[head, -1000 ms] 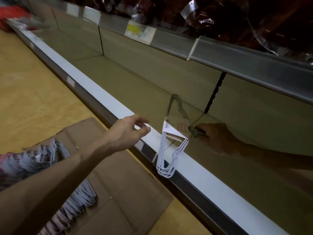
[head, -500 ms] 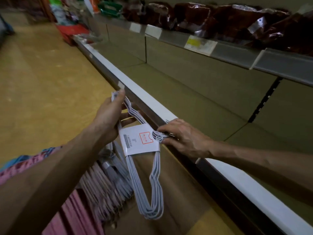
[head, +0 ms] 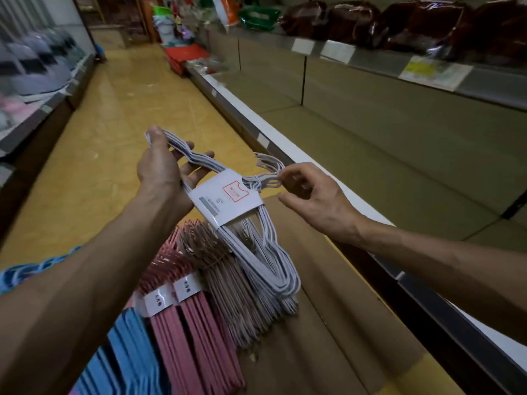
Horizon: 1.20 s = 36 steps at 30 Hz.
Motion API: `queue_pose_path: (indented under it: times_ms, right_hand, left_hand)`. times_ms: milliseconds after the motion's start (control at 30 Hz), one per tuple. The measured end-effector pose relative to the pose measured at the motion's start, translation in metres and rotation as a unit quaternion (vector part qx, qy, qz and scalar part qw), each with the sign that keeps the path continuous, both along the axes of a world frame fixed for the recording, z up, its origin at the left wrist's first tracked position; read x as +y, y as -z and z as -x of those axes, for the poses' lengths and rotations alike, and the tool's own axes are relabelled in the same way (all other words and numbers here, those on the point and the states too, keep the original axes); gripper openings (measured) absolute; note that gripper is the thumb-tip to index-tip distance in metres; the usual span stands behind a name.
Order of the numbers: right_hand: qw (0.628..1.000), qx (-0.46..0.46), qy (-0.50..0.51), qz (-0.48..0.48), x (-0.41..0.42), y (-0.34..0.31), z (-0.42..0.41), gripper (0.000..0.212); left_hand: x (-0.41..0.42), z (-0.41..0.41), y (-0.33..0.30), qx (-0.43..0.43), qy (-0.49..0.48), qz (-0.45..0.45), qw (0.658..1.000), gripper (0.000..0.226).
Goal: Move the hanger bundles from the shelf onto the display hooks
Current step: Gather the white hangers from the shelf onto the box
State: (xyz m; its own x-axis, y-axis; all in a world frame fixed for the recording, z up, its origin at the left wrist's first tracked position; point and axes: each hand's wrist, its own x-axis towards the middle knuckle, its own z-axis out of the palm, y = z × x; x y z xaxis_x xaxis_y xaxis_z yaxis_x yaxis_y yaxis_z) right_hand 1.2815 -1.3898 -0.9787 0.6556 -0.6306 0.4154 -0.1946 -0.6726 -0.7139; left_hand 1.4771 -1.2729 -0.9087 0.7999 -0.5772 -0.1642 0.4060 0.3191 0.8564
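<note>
My left hand grips one shoulder end of the white hanger bundle; my right hand pinches its hooks. The bundle is held off the shelf, beside its front edge. Step: transfer. Next: locate a display hook; none visible.

Dim warm indoor light, motion blur at left, wide-angle edge distortion

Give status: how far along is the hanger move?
Done: white hanger bundle is off the shelf. In hand: left hand grips one end, right hand pinches its hooks. Left: hanging it; no display hooks in view, and pink bundles lie below.
</note>
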Motion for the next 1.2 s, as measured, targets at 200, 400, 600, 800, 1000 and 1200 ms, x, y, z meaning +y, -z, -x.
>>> queue_pose_path:
  times_ms: [200,400,600,800,1000,1200]
  right_hand:
    - [0.938,-0.096,0.011,-0.332,0.019,-0.006,-0.014,0.018]
    - [0.787,-0.031,-0.136,-0.601,0.036,-0.009,-0.003,0.041]
    - [0.71,-0.057,-0.182,-0.678,0.035,-0.011,-0.001,0.045]
    - [0.733,-0.091,-0.157,-0.655,0.023,0.001,0.013,0.036]
    - [0.779,-0.069,-0.028,-0.623,-0.004,0.027,0.024,0.026]
    - [0.813,-0.026,0.098,-0.573,-0.009,0.06,0.017,0.02]
  left_hand:
    - [0.0,0.001,0.005,-0.007,-0.02,-0.002,1.0,0.052]
    - [-0.008,0.0,0.003,0.024,-0.034,0.056,0.998,0.043]
    - [-0.016,0.014,0.011,0.028,-0.009,0.032,0.999,0.051]
    - [-0.023,0.012,0.017,-0.105,0.039,-0.094,0.989,0.047]
    - [-0.016,-0.003,0.032,-0.17,0.028,-0.168,0.971,0.058]
    - [-0.009,-0.008,0.041,-0.165,0.053,-0.173,0.97,0.045]
